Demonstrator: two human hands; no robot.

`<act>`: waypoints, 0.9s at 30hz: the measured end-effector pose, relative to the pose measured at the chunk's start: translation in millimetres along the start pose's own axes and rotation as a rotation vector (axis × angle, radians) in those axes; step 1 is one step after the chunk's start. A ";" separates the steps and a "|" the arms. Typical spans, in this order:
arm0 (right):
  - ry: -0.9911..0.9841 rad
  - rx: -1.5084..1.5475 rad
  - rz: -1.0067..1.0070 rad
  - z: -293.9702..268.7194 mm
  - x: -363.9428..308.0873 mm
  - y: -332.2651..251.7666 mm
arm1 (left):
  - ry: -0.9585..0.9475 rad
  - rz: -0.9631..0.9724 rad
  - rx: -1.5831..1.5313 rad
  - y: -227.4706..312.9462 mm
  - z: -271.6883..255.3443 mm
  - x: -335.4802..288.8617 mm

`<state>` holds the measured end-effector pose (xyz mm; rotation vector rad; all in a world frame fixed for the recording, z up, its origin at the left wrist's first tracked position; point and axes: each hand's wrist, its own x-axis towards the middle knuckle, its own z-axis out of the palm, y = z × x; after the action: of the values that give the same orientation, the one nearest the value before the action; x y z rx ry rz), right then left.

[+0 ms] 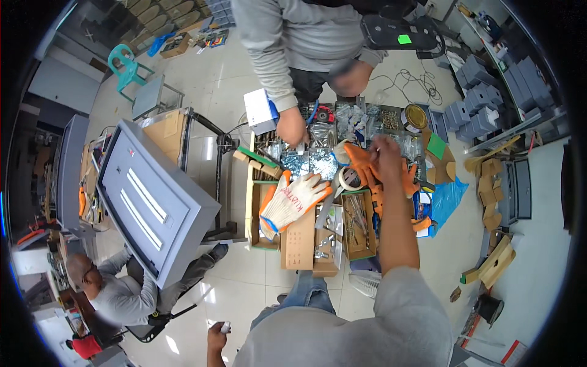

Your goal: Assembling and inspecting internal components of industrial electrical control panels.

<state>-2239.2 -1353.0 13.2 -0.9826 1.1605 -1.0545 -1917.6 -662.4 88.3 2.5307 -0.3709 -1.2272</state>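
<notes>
My left hand point(216, 337) is low beside my body, closed around a small white object point(225, 328) whose kind I cannot make out. Stretched far over the crowded worktable, my right hand point(386, 156) is above the bins of hardware, next to an orange-coated glove point(361, 160). Its fingers are blurred, so whether they hold anything does not show. A white and orange work glove point(295, 203) lies on the boxes, beside a roll of tape point(349, 178). Loose screws point(323, 161) and clear bags of small parts point(351, 121) fill the trays beyond.
Across the table a co-worker's hand point(292, 126) reaches into the bins. A large grey metal cabinet point(153, 202) stands tilted at the left, with a seated person point(122, 293) behind it. Cardboard boxes point(298, 248) line the near table edge. A fan point(365, 282) sits below.
</notes>
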 end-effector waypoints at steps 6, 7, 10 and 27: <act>-0.488 0.166 0.384 125.6 -230.2 20.5 | 0.002 0.197 -0.468 54.3 -9.1 -13.1; -0.580 0.157 0.446 144.3 -264.8 30.4 | -0.076 0.221 -0.637 51.8 -12.9 -15.5; -0.891 0.065 0.601 202.0 -368.0 36.4 | -0.104 0.308 -1.052 29.4 -23.0 -46.9; -1.858 -0.475 0.637 353.2 -854.7 105.2 | 0.359 0.530 -1.894 -302.9 -10.2 -249.3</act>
<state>-1948.6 -478.7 145.6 -1.2384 0.0029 0.7627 -2029.6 -292.9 158.0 0.8104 0.2009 -0.3456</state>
